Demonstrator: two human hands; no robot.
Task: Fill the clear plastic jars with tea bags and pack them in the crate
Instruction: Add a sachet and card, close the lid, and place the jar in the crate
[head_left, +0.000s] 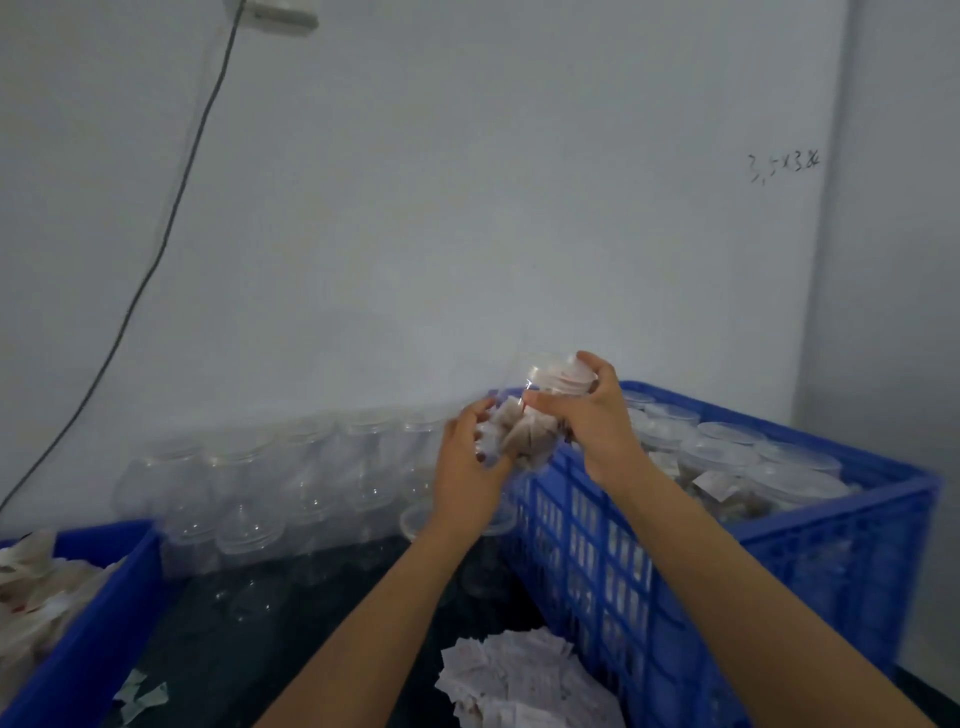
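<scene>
I hold a clear plastic jar (530, 431) full of tea bags, tilted, above the near left corner of the blue crate (649, 545). My left hand (467, 467) cups the jar's bottom from the left. My right hand (587, 415) grips its upper part, with the fingers round the neck and lid end. Inside the crate stand several lidded jars (727, 447) with tea bags in them.
Rows of empty clear jars (270, 483) are stacked against the white wall on the left. A second blue crate (88, 623) with loose tea bags sits at the lower left. A pile of paper sachets (524, 680) lies on the dark surface below my arms. A black cable (171, 218) hangs down the wall.
</scene>
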